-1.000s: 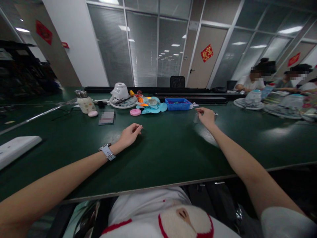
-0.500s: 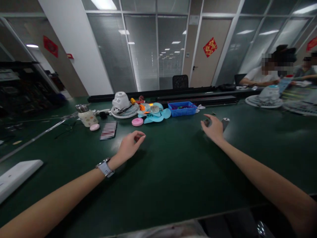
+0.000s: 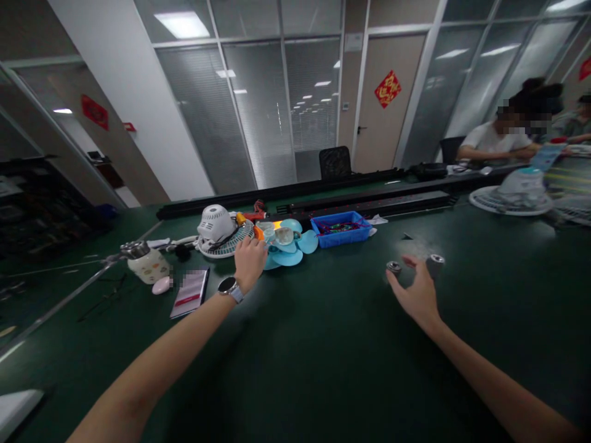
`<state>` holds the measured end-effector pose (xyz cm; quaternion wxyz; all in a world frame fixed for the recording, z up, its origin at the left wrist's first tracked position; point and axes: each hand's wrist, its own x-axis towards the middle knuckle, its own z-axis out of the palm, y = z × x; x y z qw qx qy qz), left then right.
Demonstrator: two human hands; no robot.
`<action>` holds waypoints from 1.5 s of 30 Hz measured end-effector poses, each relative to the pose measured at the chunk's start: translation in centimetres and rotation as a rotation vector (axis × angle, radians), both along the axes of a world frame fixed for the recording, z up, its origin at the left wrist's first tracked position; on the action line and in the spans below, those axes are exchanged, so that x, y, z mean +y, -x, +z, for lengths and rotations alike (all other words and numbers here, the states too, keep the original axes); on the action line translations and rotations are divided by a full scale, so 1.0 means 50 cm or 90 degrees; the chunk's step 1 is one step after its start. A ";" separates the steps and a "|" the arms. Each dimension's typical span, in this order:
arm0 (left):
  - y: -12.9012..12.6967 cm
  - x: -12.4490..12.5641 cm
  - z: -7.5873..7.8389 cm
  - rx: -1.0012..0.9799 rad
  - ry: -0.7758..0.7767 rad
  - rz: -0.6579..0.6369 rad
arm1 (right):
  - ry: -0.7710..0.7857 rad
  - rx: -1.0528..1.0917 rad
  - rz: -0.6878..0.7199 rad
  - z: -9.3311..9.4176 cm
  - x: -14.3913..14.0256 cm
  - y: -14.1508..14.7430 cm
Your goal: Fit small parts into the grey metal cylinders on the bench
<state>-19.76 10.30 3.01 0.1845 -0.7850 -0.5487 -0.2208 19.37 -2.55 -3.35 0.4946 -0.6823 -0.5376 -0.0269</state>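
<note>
My left hand is at the light-blue fan blades, its fingers curled downward and the tips hidden. It covers the spot where a pink round disc lay, so the disc is out of sight; I cannot make out what the fingers hold. My right hand is low over the table at the right, thumb and fingers apart. Just beyond its thumb is a small round metal part. A grey metal cylinder stands upright behind its fingers.
A white fan motor housing rests on a grille behind my left hand. Nearby are a phone, a patterned flask and a pink oval item. A blue tray holds small parts. A person sits at far right.
My left hand has moved forward to the fan blades and now covers the pink disc. The right hand stays near the metal parts. The view has tilted up.
</note>
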 end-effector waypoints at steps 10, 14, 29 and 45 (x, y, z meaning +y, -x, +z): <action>0.018 0.027 -0.005 0.081 -0.033 -0.033 | 0.033 0.118 0.006 -0.016 -0.003 0.006; 0.029 0.031 0.008 0.128 -0.065 -0.115 | 0.067 0.147 0.024 -0.018 -0.008 0.012; -0.060 0.087 -0.003 0.131 -0.004 -0.255 | 0.106 0.168 0.035 -0.021 -0.007 0.022; 0.066 -0.182 -0.015 -0.069 -0.004 -0.146 | 0.077 0.191 0.039 -0.023 0.006 0.008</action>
